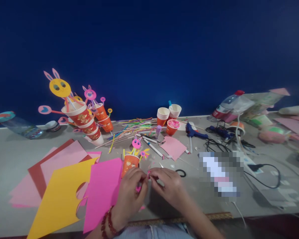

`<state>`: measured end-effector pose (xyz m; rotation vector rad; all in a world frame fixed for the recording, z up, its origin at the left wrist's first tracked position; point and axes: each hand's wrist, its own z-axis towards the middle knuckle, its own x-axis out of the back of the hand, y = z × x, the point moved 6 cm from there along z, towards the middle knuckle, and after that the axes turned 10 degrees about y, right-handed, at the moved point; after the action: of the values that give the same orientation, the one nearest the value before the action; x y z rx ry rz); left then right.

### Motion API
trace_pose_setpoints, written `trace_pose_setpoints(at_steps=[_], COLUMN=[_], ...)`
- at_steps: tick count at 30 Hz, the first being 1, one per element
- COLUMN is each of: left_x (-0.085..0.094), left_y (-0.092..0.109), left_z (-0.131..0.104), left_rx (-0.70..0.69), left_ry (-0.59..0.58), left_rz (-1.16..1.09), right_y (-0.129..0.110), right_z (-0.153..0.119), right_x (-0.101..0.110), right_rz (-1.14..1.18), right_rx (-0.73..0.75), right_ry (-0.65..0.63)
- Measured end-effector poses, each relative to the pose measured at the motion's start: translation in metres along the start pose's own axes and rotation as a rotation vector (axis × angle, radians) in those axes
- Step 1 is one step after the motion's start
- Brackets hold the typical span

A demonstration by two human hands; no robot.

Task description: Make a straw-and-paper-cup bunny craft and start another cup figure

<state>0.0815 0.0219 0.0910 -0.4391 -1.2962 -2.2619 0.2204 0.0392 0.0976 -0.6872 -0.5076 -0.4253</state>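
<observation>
Pale denim (154, 232) shows along the bottom edge, just below the two hands. The left hand (133, 187), with a red bracelet (111, 221) at its wrist, and the right hand (168, 182) meet over the tabletop (159, 204), fingers nearly closed, both pinching a small pink piece (149, 174) between their fingertips. It is mostly covered, so its shape is hard to tell.

Just behind the left hand stands an orange cup (130, 163) topped by a pink rabbit face (136, 143). A magenta sheet (103, 189) lies to the left, beside a yellow sheet (59, 196) with rounded cutouts in its edge. The scissors (181, 173) lie just beyond the right hand. Farther back are a pink square (173, 147), coloured sticks (129, 127) and a blue glue gun (195, 133).
</observation>
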Motion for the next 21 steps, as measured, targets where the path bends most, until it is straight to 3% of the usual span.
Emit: trace_pose_setpoints(at_steps=[21], left_x=[-0.0027], left_y=[-0.0090], left_z=[-0.0002], left_rx=[0.088], left_ry=[-0.039], left_rz=[-0.037], right_y=[0.0047], right_z=[-0.0003], right_x=[-0.0020], right_rz=[0.012], right_rx=[-0.027], right_ry=[-0.092])
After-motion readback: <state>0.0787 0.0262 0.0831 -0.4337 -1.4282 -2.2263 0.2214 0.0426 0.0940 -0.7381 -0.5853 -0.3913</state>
